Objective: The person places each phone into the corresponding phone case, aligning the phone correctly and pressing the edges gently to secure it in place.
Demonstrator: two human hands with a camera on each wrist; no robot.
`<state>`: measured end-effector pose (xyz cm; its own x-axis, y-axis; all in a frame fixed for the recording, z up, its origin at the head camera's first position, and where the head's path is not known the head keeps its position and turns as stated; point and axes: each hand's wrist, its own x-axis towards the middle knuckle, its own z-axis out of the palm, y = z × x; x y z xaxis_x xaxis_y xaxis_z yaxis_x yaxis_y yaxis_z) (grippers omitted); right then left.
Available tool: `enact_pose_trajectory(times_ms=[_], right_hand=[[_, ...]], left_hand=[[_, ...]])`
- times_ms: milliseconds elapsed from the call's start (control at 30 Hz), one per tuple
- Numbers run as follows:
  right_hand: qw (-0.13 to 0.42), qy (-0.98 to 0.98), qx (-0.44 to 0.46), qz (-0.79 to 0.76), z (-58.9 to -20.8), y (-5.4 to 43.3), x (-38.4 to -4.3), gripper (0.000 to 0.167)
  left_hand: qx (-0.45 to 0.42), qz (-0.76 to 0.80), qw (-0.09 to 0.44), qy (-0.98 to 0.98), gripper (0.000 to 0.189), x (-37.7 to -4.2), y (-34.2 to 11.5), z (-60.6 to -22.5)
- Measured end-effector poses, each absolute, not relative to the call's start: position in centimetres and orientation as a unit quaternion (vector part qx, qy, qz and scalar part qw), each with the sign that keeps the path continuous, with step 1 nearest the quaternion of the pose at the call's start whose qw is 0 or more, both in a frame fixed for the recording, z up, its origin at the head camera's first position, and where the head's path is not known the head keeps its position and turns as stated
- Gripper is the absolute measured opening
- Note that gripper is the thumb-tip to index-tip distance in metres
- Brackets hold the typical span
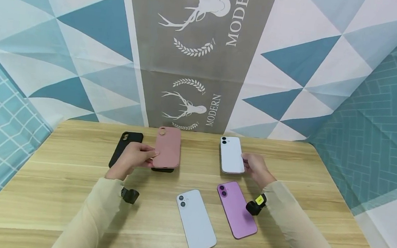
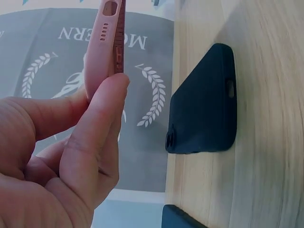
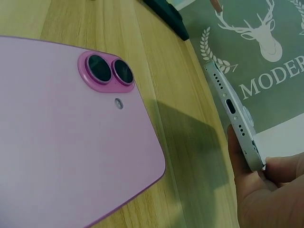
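We see our left hand (image 1: 134, 158) pinching the pink phone case (image 1: 168, 148) by its lower left edge, thumb on one face and fingers curled behind the other, so the case sits just at 2 o'clock from the hand and is lifted off the wooden table (image 1: 69, 203). In the left wrist view the case (image 2: 105, 42) shows edge-on, its bottom rim with port cutouts turned toward the camera, held between thumb and forefinger. Its long axis runs from 6 to 12 o'clock in the head view, with the round camera opening at the 12 o'clock end. Our right hand (image 1: 256, 169) grips the white phone (image 1: 232, 154) by its lower right corner, fingers curled round the edge; the phone lies at 10 o'clock from that hand, back facing up, its long axis also roughly 6 to 12 o'clock and its two lenses at the far end. The right wrist view shows the phone's (image 3: 232, 114) bottom edge with the charging port raised above the table. A black case (image 1: 124, 147) lies flat at 11 o'clock from the left hand, another dark case (image 1: 162, 169) partly hidden under the pink one. Nearer us, the pale blue phone (image 1: 196, 221) and the purple phone (image 1: 237, 208) lie face down between our forearms, lenses pointing toward 11 o'clock.
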<state>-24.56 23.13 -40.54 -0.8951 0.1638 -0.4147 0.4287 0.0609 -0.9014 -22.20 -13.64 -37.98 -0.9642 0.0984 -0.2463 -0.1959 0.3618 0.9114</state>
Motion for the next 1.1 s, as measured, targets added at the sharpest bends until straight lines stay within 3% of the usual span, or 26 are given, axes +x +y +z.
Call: enact_pose_trajectory(times_ms=[200, 600, 1100], right_hand=[[0.099, 0.718, 0.206, -0.657, -40.6, 22.9, -24.6, 0.024], [0.096, 0.698, 0.2, -0.68, -40.6, 22.2, -24.4, 0.01], [0.101, 0.677, 0.199, -0.702, -41.0, 21.3, -24.5, 0.012]], left_hand=[[-0.031, 0.563, 0.13, 0.816, 0.031, -22.4, -13.0, -38.3], [-0.022, 0.572, 0.136, 0.809, 0.031, -22.6, -11.4, -38.4], [-0.024, 0.578, 0.146, 0.803, 0.03, -22.8, -10.2, -38.5]])
